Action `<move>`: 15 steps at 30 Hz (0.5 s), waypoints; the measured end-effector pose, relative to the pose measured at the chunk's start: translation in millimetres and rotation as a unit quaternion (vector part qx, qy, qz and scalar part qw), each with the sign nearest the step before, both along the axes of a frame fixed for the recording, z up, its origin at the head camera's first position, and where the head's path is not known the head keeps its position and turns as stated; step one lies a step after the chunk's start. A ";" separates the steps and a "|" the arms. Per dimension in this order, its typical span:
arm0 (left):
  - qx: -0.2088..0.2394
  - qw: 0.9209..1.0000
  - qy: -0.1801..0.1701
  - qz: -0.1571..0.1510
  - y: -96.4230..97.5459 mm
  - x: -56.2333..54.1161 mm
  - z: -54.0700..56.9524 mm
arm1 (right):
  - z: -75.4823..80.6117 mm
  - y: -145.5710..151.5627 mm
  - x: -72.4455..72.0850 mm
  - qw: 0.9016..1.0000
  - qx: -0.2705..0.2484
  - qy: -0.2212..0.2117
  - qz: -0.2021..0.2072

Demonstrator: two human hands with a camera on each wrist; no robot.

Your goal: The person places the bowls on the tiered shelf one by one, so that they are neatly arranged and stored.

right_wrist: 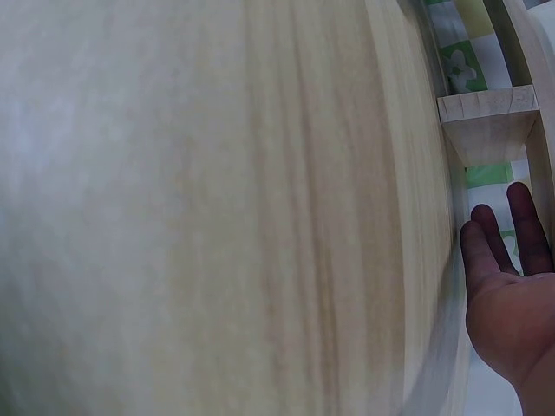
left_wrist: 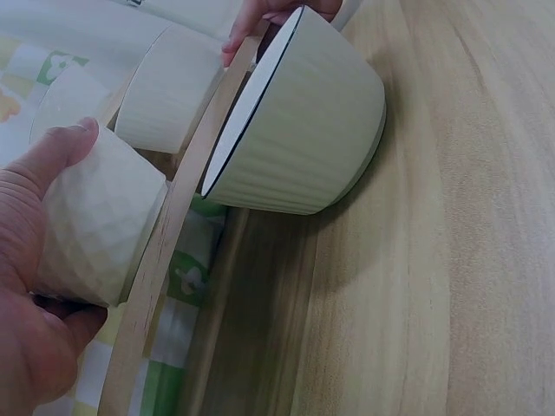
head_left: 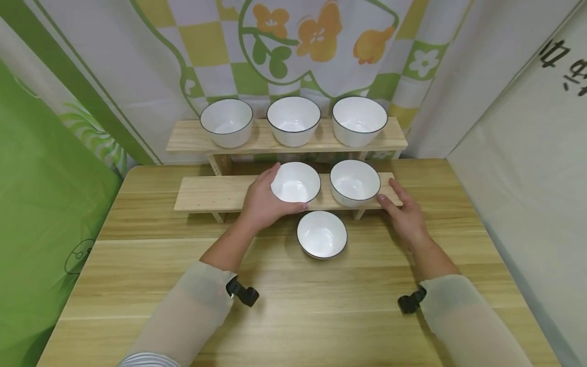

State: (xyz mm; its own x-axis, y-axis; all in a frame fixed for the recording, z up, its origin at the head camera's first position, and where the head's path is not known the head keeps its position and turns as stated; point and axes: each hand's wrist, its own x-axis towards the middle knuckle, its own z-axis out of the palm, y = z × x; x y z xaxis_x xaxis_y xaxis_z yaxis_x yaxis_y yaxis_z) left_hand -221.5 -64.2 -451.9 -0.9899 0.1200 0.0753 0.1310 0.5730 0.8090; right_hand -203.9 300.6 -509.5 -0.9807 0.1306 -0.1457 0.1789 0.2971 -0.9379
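Note:
My left hand (head_left: 265,204) grips a white bowl (head_left: 295,183) with a dark rim on the lower wooden shelf (head_left: 211,193), thumb at its front and fingers round its left and back. In the left wrist view this bowl (left_wrist: 100,221) has a faceted outer wall and sits at the shelf board. My right hand (head_left: 408,216) is at the shelf's right end, its fingers fairly straight, thumb at the front edge near a second bowl (head_left: 355,182). The right wrist view has several extended fingers (right_wrist: 481,251) beside the board's underside. A ribbed bowl (head_left: 322,234) stands on the table before the shelf.
Three more white bowls, left (head_left: 227,122), middle (head_left: 293,121) and right (head_left: 359,121), stand in a row on the higher shelf (head_left: 188,136) behind. Both shelves rest on a wood-grain table (head_left: 321,316). A patterned curtain (head_left: 206,46) hangs at the back.

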 end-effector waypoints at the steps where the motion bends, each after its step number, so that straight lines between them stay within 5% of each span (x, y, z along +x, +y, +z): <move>1: 0.000 1.000 0.001 -0.001 0.3 -0.5 0.2 | 0.0 0.0 0.1 1.000 0.000 0.000 0.001; 15: -0.010 1.000 -0.003 -0.015 0.9 -2.4 3.5 | 21.6 -8.9 6.1 1.000 -0.018 -0.013 0.001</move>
State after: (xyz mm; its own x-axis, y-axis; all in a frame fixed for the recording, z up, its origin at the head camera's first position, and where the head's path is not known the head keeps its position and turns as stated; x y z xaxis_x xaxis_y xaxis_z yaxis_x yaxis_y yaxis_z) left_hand -223.9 -63.3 -448.4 -0.9863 0.1509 0.0674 0.1440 0.5842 0.7987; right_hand -197.8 291.7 -487.9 -0.9767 0.1237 -0.1755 0.2028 0.2628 -0.9433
